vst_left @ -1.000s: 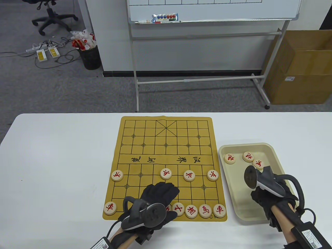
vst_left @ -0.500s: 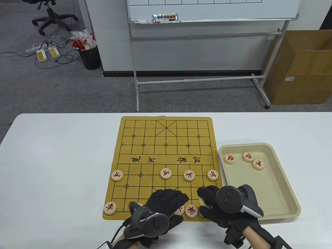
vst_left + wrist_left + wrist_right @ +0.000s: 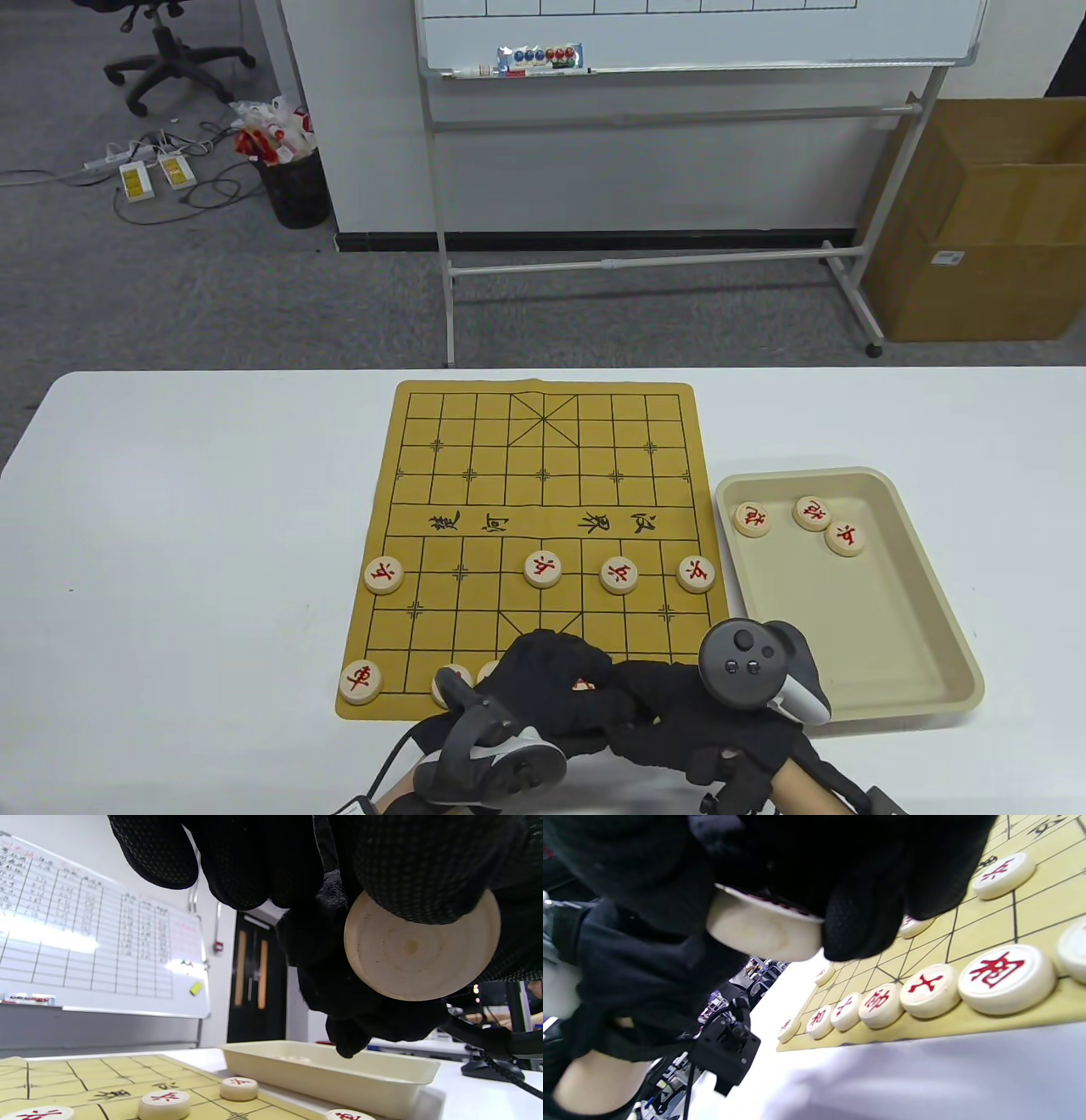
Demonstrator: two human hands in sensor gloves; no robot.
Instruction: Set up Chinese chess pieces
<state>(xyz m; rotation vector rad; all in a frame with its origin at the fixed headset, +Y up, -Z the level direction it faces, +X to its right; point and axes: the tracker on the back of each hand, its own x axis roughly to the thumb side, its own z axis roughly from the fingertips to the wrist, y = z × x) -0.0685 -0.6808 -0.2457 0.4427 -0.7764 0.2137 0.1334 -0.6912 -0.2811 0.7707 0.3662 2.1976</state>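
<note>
The yellow board (image 3: 543,475) holds a row of red soldiers (image 3: 543,569) and a near-edge back row starting with a chariot (image 3: 360,681). My left hand (image 3: 570,666) and right hand (image 3: 635,689) meet over that near edge. Both have fingers on one red-marked piece (image 3: 582,684), held just above the board. The left wrist view shows its plain underside (image 3: 418,950) under gloved fingers. The right wrist view shows it (image 3: 763,929) pinched above the back-row pieces (image 3: 1005,978). The hands hide the right half of the back row in the table view.
A beige tray (image 3: 848,611) stands right of the board with three red pieces (image 3: 812,513) at its far end. It also shows in the left wrist view (image 3: 331,1073). White table lies around the board; a whiteboard stand and cardboard box stand beyond.
My right hand left the tray with a piece and moved left over the board's near edge to meet my left hand. My left hand shifted slightly right.
</note>
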